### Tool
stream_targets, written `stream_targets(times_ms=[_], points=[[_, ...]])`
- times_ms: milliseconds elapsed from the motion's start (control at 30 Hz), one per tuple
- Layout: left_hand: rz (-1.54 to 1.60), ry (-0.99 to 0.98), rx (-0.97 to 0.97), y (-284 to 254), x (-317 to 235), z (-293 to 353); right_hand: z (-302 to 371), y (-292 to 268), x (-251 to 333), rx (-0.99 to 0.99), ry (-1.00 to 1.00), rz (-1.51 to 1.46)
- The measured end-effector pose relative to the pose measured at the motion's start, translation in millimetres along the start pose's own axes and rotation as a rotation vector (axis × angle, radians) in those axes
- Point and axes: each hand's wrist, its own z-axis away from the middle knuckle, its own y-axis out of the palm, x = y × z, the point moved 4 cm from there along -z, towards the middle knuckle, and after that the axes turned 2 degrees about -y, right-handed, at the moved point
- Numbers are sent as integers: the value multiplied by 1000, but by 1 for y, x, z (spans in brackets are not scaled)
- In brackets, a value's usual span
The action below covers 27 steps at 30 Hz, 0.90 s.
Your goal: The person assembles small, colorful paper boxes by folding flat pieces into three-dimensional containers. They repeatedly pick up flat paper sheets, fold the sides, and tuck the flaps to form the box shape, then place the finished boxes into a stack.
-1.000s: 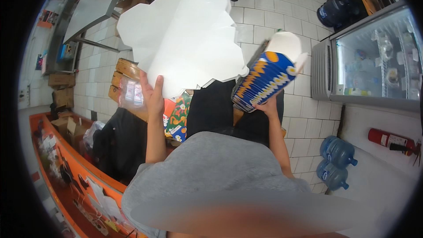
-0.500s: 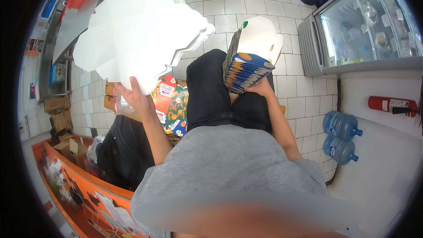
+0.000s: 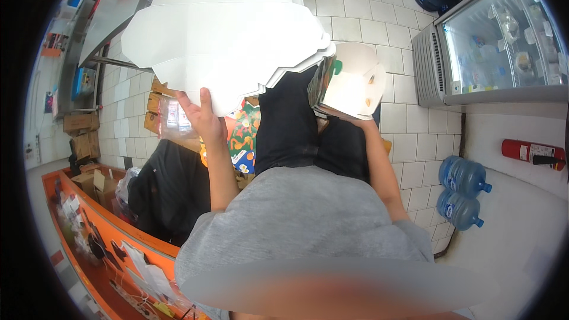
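Note:
My left hand (image 3: pixel 207 121) grips the lower edge of a thick stack of flat white die-cut cardboard sheets (image 3: pixel 219 35), its fingers partly beneath them. The sheets are held up to the left of my lap and overlap my left knee. In my right hand (image 3: pixel 364 123), mostly hidden under it, is a stack of nested paper food boxes (image 3: pixel 355 80). The top box shows its white inside, with green and orange print on its flaps. Between my left arm and thigh lie colourful printed cardboard pieces (image 3: pixel 240 127), partly covered by the white sheets.
A clear plastic bag (image 3: pixel 178 121) sits beside the printed pieces, near dark cloth (image 3: pixel 169 192). An orange counter (image 3: pixel 133 237) curves along the lower left. To the right are a glass-door fridge (image 3: pixel 504 41), blue water jugs (image 3: pixel 462 192) and a fire extinguisher (image 3: pixel 533 153).
The white stack has moved right, closer to the boxes. The nested boxes have tipped, so their blue printed sides are hidden and the white inside shows more. Both hands keep their hold.

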Motion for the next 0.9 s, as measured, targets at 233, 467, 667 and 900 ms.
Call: stream_targets(times_ms=[233, 467, 667, 900], points=[[31, 16, 13, 10, -12, 5, 21, -29, 37, -91, -3, 389], [2, 44, 200, 19, -32, 16, 88, -92, 163, -436, -491, -350], [1, 12, 472, 39, -14, 51, 129, -56, 202, -541, -856, -321], [123, -378, 274, -39, 37, 53, 115, 3, 223, -271, -730, -493]])
